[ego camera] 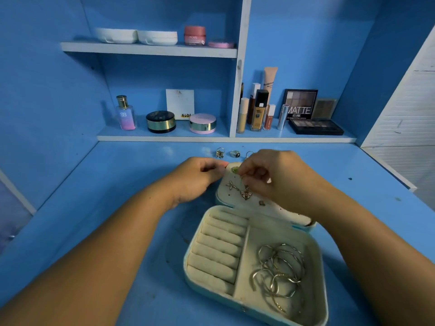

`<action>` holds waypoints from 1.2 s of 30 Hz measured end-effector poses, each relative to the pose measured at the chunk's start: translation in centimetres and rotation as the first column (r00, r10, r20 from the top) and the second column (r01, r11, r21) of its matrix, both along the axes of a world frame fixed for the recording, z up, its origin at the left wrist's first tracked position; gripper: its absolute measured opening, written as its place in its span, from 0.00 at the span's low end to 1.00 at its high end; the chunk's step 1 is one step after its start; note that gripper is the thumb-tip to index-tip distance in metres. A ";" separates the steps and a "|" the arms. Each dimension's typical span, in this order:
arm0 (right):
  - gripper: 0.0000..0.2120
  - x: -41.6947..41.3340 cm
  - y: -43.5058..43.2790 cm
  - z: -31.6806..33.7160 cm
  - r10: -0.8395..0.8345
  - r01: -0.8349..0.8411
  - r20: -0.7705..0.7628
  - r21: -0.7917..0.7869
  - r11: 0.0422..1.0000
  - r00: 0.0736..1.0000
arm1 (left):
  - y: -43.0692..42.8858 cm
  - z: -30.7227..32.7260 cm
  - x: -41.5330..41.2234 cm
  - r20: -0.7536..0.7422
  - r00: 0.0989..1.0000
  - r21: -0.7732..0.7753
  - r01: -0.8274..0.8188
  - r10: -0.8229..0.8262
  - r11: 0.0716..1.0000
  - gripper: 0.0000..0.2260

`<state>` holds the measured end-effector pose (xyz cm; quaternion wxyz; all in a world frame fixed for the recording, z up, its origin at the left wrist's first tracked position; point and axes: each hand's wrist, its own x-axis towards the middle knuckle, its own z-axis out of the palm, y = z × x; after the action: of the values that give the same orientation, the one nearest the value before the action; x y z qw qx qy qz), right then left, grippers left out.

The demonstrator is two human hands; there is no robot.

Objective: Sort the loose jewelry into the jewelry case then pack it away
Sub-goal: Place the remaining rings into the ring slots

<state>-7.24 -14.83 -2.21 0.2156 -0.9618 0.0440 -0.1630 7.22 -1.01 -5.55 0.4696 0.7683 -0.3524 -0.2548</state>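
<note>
An open cream-lined jewelry case (313,252) lies on the blue desk. Its right compartment holds several thin bangles (280,271); the ring rolls (219,250) on its left are bare. Sparkly earrings (244,194) and a green stud (234,170) sit pinned on the opened lid (226,182). My left hand (200,178) grips the lid's far left corner. My right hand (270,177) pinches something small over the lid beside the green stud; what it holds is hidden by the fingers. Three loose rings (235,154) lie on the desk behind the case.
Cosmetics line the low shelf behind: a perfume bottle (126,114), compacts (161,122), foundation bottles (259,111) and eyeshadow palettes (315,128). Jars (195,36) stand on the upper shelf. A white slatted panel (404,109) rises at the right.
</note>
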 end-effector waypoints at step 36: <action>0.10 -0.1 -6.1 0.6 -0.321 0.321 -0.010 0.007 0.947 0.947 | -0.5 0.0 -0.7 -0.194 0.980 -0.160 -0.083 0.051 0.984 0.13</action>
<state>-7.31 -20.98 -1.66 0.1900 -0.9416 0.2014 -0.1916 6.50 -1.48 -5.53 0.5721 0.7100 -0.3003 -0.2801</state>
